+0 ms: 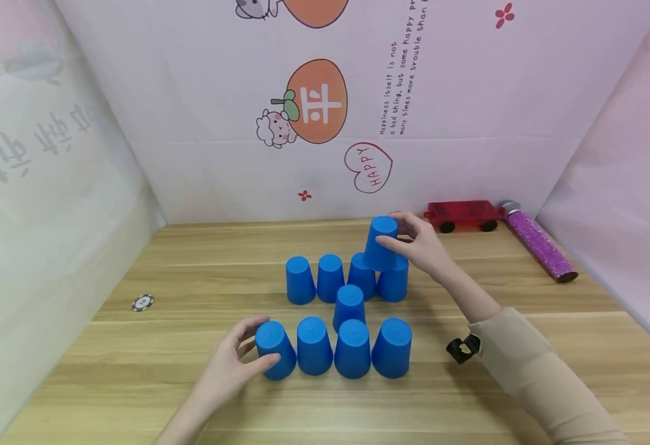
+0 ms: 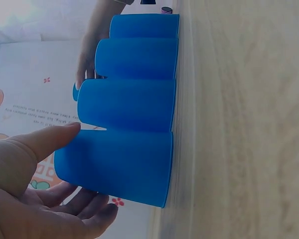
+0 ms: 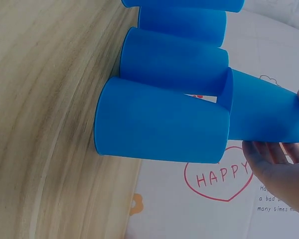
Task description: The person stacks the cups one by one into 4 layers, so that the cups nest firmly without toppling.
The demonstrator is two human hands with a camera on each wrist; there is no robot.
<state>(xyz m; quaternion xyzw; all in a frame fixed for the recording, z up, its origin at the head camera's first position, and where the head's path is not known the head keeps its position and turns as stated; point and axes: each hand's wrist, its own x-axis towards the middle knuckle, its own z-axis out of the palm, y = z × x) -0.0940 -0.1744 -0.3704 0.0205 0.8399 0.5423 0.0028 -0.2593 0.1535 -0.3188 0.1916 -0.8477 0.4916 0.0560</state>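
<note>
Blue upside-down cups stand in two rows on a wooden table. My right hand (image 1: 422,246) grips a blue cup (image 1: 379,250) between thumb and fingers, mouth down, at the right end of the back row. In the right wrist view, the rim of this held cup (image 3: 269,109) is level with the tops of the standing cups (image 3: 162,122). At the near row, my left hand (image 1: 232,361) curls round the leftmost cup (image 1: 276,351), thumb on one side and fingers on the other. A single cup (image 1: 350,304) stands between the rows.
Beyond the cups, a red toy cart (image 1: 462,213) and a glittery purple tube (image 1: 542,244) lie by the back right corner. A poker chip (image 1: 143,302) is at the left. Near my right sleeve (image 1: 530,364) sits a small black object (image 1: 462,349). White printed sheets wall the table.
</note>
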